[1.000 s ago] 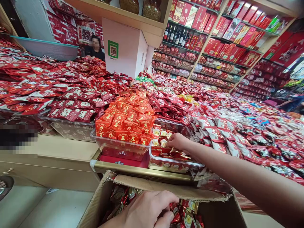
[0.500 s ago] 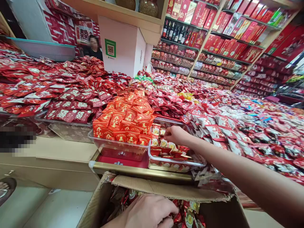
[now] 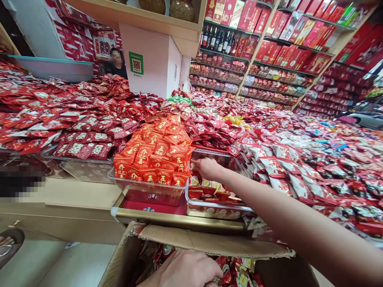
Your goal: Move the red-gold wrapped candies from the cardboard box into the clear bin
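My right hand [image 3: 206,168] reaches into the back left of a clear plastic bin [image 3: 220,210]. Its fingers are pinched together at a small gold-and-red wrapped candy, mostly covered by the hand. Red-and-gold wrapped candies [image 3: 206,193] stand in rows in the front of this bin. Below, my left hand [image 3: 191,269] is inside an open cardboard box [image 3: 209,243], fingers curled down over loose candies of the same look [image 3: 243,275]. The fingertips are hidden, so what they grip cannot be made out.
Left of the bin, another clear tub [image 3: 149,191] is heaped with orange packets [image 3: 158,159]. Dark red packets [image 3: 89,139] lie farther left, white-and-red ones [image 3: 278,163] to the right. A gold-edged counter [image 3: 179,223] separates box and bins. Someone [image 3: 116,65] is behind the piles.
My right hand has moved left and slightly back, toward the bin's back left corner. My left hand stays in the box, almost unmoved. The view has shifted slightly.
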{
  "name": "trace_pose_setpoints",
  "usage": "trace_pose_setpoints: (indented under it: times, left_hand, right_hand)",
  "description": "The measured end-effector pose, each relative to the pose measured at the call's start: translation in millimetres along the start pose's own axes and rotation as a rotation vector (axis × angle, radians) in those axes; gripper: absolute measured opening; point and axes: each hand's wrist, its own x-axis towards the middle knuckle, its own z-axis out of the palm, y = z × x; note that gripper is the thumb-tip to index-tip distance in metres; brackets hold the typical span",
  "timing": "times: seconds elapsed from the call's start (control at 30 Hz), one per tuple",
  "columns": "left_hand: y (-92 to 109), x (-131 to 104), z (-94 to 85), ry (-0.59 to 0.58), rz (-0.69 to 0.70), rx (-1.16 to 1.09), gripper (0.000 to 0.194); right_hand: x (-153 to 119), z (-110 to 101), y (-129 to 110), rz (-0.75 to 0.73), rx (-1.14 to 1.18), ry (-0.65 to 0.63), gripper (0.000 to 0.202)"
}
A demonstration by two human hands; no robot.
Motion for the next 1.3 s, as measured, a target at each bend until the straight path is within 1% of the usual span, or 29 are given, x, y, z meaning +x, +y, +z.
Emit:
trace_pose_setpoints:
  times: [0.2, 0.37, 0.43, 0.57, 0.67, 0.77, 0.83, 0.9, 1.0, 1.1, 1.17, 1.3]
  left_hand:
    - [2.9, 3.3, -2.1, -0.051, -0.015, 0.049, 0.016]
    - [1.3, 2.8, 4.2, -0.026, -0.014, 0.048, 0.008]
    - [1.5, 3.3, 4.9, -0.035, -0.021, 0.053, 0.009]
    - [3.2, 5.6, 2.7, -0.093, -0.037, 0.086, 0.016]
    - [2.6, 5.7, 2.6, -0.101, -0.049, 0.087, 0.019]
    - [0.6, 4.0, 5.4, -0.077, -0.073, 0.075, 0.018]
    - [-0.1, 2.9, 7.1, -0.068, -0.085, 0.076, 0.018]
    - [-0.3, 2.4, 8.5, -0.075, -0.078, 0.072, 0.019]
    - [-2.5, 1.7, 13.2, -0.069, -0.054, 0.067, 0.018]
    - [-7.4, -0.2, 20.6, -0.034, -0.056, 0.066, 0.019]
    - [-9.8, -1.9, 22.9, -0.027, -0.066, 0.051, 0.020]
    - [-8.5, -4.2, 16.8, -0.060, -0.069, 0.024, 0.021]
  right_hand:
    - [1.4, -1.9, -0.5, 0.013, 0.015, -0.039, 0.038]
    - [-0.2, 2.9, -3.3, 0.027, 0.046, -0.020, 0.045]
    - [-1.8, 5.5, -5.7, 0.041, 0.056, -0.008, 0.050]
    - [-5.4, 7.4, -11.8, 0.075, 0.064, 0.010, 0.056]
    - [-6.1, 0.5, -10.7, 0.069, 0.071, -0.003, 0.056]
    - [-6.6, -16.0, -0.3, 0.009, 0.084, -0.053, 0.061]
    - [-7.6, -28.1, 9.9, -0.024, 0.082, -0.077, 0.056]
    - [-9.0, -36.2, 19.3, -0.012, 0.058, -0.085, 0.043]
    - [-11.2, -37.1, 26.7, 0.032, 0.003, -0.113, 0.031]
    - [-14.0, -33.1, 25.4, 0.024, -0.041, -0.135, 0.029]
    - [-17.2, -34.9, 22.7, 0.014, -0.066, -0.130, 0.030]
    - [-29.7, -48.2, 18.8, 0.020, -0.101, -0.141, 0.024]
